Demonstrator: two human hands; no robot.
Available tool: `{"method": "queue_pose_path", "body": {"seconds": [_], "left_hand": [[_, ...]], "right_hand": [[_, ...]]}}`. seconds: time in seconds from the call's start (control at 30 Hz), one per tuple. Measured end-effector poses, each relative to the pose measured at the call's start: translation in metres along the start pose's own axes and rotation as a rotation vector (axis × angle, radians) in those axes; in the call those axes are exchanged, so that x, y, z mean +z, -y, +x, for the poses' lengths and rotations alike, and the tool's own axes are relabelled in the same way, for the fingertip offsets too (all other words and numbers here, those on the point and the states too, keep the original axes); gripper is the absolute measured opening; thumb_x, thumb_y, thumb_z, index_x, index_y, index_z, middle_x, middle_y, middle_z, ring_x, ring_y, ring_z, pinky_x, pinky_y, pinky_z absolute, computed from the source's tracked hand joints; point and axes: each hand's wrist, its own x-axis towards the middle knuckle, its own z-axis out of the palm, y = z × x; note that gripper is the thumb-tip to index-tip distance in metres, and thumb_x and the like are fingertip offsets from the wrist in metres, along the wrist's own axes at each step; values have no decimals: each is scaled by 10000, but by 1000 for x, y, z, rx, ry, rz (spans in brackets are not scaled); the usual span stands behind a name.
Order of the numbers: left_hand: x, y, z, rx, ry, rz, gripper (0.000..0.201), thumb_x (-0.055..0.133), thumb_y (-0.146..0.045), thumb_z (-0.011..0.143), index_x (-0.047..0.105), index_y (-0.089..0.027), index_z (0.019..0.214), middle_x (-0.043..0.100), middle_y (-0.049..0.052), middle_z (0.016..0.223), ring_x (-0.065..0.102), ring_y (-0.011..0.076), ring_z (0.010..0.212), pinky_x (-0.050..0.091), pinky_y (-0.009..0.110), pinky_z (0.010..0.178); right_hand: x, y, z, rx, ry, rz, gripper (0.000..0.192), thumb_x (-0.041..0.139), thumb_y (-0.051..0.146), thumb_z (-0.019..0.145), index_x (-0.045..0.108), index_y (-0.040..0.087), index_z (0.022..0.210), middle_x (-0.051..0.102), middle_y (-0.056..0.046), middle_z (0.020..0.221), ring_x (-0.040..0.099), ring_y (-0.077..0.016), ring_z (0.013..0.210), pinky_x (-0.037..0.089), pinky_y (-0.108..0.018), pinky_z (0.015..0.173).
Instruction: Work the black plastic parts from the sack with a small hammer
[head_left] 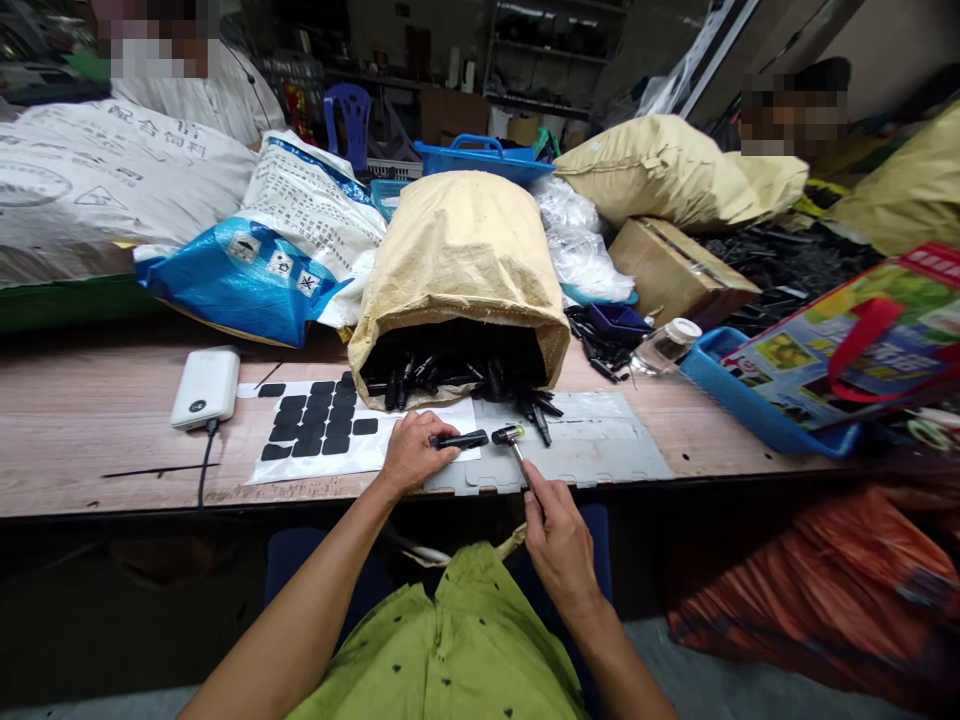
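Observation:
My left hand (414,453) is closed on a black tube-shaped part (466,439), held level just above the work surface. In my right hand (556,525) is a small hammer (509,436) with a metal shaft and a black and yellow head; the head is close to the right end of the black part. Behind both hands a beige sack (469,250) lies with its mouth toward me. Black parts (427,375) fill that mouth, and several have spilled out onto a grey sheet (600,440).
A white power bank (205,388) with a cable sits left of a sheet of black square stickers (311,418). To the right are a clear jar (666,346) and a blue basket (765,405) holding a colourful bag (862,330). Stuffed sacks (112,190) line the back; two people are beyond.

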Motion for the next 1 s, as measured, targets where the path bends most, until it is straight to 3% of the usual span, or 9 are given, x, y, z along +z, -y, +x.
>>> {"method": "queue_pose_path", "body": {"seconds": [0.07, 0.17, 0.47, 0.6, 0.67, 0.8, 0.87, 1.0], "left_hand": [[1, 0, 0, 8, -10, 12, 216, 778, -317, 764, 796, -294, 978, 720, -3, 954, 561, 239, 999, 415, 386, 915], [1, 0, -1, 16, -18, 26, 215, 778, -328, 764, 792, -292, 976, 719, -1, 959, 557, 241, 991, 414, 383, 896], [2, 7, 0, 69, -14, 7, 198, 754, -353, 825, 776, -277, 1007, 707, 17, 949, 551, 244, 981, 399, 390, 895], [-8, -5, -14, 170, -20, -92, 231, 634, -374, 939, 731, -234, 1095, 690, 50, 1022, 563, 244, 1010, 414, 394, 929], [-12, -17, -34, 234, 45, -210, 263, 541, -376, 999, 689, -227, 1157, 682, 59, 1073, 584, 226, 1023, 437, 362, 927], [-2, -28, -85, 278, 368, -328, 301, 464, -404, 1036, 659, -255, 1209, 703, 31, 1032, 643, 176, 913, 471, 281, 829], [13, -17, -104, 202, 465, -247, 310, 466, -431, 1028, 674, -268, 1189, 720, 24, 1022, 664, 182, 899, 478, 279, 810], [48, 27, -114, -166, 501, 52, 360, 439, -409, 1016, 647, -262, 1271, 724, 78, 1194, 666, 273, 1125, 498, 366, 937]], "right_hand": [[1, -1, -2, 20, 0, -123, 483, 467, 233, 1005, 564, 337, 1466, 660, -25, 1020, 661, -146, 755, 468, -217, 592], [0, 3, -3, 44, 17, -258, 504, 486, 220, 1006, 540, 378, 1482, 678, -19, 1000, 653, -138, 692, 406, -219, 533], [-10, 7, 1, 133, 210, -280, 548, 508, 295, 1032, 403, 449, 1546, 778, -4, 1015, 733, -188, 757, 447, -228, 588], [-9, 5, 1, 141, 223, -241, 562, 496, 296, 1032, 375, 468, 1553, 781, 20, 1092, 755, -204, 831, 470, -236, 610], [-7, 3, 1, 138, 220, -220, 565, 488, 298, 1034, 361, 475, 1556, 777, 29, 1123, 759, -205, 857, 481, -237, 622], [-4, 0, 0, 137, 208, -197, 559, 483, 293, 1032, 376, 462, 1554, 771, 24, 1159, 764, -214, 899, 504, -246, 647], [-4, -1, 0, 130, 197, -186, 554, 482, 289, 1030, 389, 448, 1553, 771, 16, 1158, 765, -216, 909, 513, -248, 657], [-4, -1, -1, 114, 180, -159, 549, 475, 280, 1031, 397, 440, 1551, 769, 18, 1166, 762, -203, 928, 520, -237, 665]]}}
